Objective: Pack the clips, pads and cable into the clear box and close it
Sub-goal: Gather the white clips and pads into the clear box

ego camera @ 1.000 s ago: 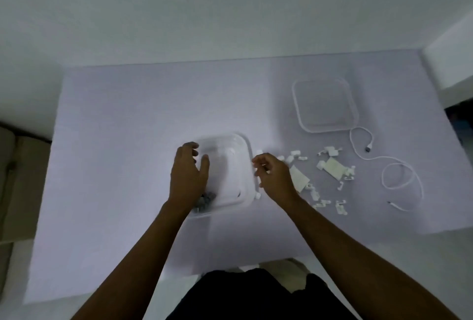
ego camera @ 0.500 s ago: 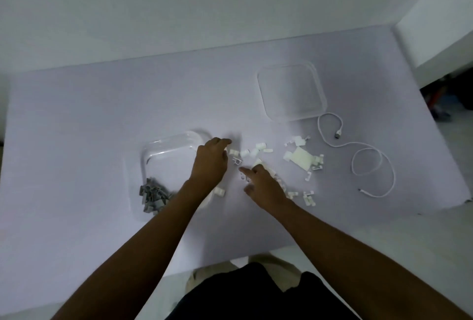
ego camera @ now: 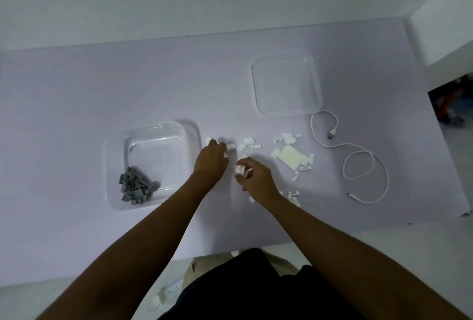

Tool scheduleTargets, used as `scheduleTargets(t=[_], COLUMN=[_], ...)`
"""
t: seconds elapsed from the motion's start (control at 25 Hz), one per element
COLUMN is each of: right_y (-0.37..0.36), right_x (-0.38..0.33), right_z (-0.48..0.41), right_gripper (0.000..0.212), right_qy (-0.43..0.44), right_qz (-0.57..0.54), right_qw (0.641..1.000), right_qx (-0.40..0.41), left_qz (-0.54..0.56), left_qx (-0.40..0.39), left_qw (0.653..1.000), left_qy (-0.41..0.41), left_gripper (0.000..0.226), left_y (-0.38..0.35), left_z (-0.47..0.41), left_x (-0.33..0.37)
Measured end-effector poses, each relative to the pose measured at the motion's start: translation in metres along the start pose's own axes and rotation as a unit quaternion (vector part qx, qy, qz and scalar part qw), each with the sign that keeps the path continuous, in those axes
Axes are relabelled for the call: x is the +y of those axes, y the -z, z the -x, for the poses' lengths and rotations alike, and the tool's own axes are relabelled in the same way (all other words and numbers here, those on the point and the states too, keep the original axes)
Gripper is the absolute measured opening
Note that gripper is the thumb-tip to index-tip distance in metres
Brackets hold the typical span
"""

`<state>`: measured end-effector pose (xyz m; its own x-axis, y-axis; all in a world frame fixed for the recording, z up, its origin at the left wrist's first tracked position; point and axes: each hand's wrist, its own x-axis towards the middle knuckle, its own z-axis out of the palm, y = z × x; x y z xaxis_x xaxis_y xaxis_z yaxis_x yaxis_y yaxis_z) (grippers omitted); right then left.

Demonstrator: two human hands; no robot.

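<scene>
Done: grey plastic clips (ego camera: pixel 137 187) piled inside clear square plastic box (ego camera: pixel 115 166), left of both grips
Left: small white plastic clips (ego camera: pixel 248 142), white square pads (ego camera: pixel 291 160), white coiled cable (ego camera: pixel 358 163) loose on counter (ego camera: pixel 76 114); clear square lid (ego camera: pixel 317 81) off
Grips: left hand (ego camera: pixel 211 162) curled over white clips, hold unclear; right hand (ego camera: pixel 254 178) pinching white clips

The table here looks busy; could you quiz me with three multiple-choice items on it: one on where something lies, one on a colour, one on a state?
1. Where does the cable lie?
A. inside the box
B. right of the white clips
C. under the lid

2. What colour are the clips already in the box?
A. grey
B. red
C. green

3. How is the box?
A. closed
B. upside down
C. open, with its lid apart

Answers:
1 B: it lies looped on the table beyond the white clips.
2 A: the grey clips sit in a corner of the box.
3 C: the lid lies on the table, apart from the box.
</scene>
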<state>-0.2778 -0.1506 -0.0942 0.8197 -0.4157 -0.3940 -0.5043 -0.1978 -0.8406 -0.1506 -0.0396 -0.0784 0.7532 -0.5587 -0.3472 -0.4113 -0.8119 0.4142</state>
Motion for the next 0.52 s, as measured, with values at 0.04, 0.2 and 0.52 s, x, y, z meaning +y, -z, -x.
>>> scheduleTargets(t=[0.04,0.2,0.52], right_y=[0.011,0.053,0.066], right_x=[-0.004,-0.011,-0.006], right_z=[0.0,0.001,-0.049], right_gripper=[0.025,0.011,0.036], right_qy=[-0.055,-0.18,-0.046], right_qz=[-0.088,-0.351,-0.013], right_qw=[0.995,0.917,0.998], right_qx=[-0.003,-0.053,0.047], left_qz=[-0.007,0.006,0.104], left_qx=[0.005,0.018,0.045], left_qw=[1.0,0.999,0.986], left_qy=[0.011,0.038,0.126], left_gripper=[0.025,0.012,0.016], left_y=[-0.005,-0.019,-0.009], left_z=[-0.001,-0.006,-0.009], left_x=[0.002,0.009,0.017])
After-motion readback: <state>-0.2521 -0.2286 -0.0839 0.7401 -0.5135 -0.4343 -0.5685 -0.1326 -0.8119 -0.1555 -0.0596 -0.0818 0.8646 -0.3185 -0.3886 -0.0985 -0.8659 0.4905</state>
